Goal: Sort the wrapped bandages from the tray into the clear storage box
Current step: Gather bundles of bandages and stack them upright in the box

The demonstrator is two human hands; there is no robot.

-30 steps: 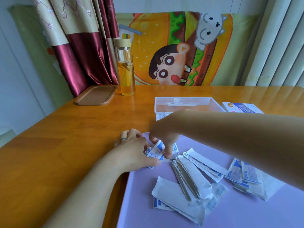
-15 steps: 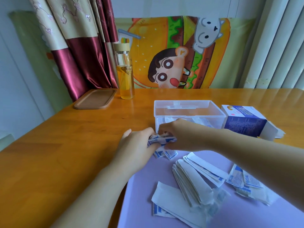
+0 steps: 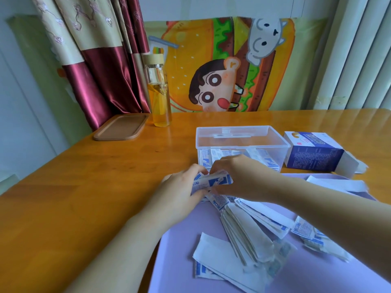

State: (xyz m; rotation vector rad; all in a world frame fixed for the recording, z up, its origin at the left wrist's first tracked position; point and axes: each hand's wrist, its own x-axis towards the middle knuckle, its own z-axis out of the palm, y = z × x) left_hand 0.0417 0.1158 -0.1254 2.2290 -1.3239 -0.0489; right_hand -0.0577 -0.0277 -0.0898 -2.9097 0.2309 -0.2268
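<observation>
A lilac tray [image 3: 306, 278] lies at the near right, strewn with several white-and-blue wrapped bandages [image 3: 247, 235]. Behind it stands the clear storage box [image 3: 243, 138], open, with several wrapped bandages inside against its front wall. At the tray's far left corner, just in front of the box, my left hand [image 3: 179, 189] and my right hand [image 3: 239, 176] together pinch a small bundle of wrapped bandages [image 3: 213, 180], one hand at each end. More wrapped bandages lie directly below that bundle.
A blue-and-white bandage carton [image 3: 313, 153] lies open to the right of the box. A glass bottle [image 3: 158, 92] of yellow liquid and a brown wooden tray [image 3: 121, 127] stand at the back left. The wooden table [image 3: 74, 197] stretches out to the left.
Both hands gathered bandages from the tray's corner and lifted them as a bundle toward the box. The view has tilted up, showing more of the box and carton.
</observation>
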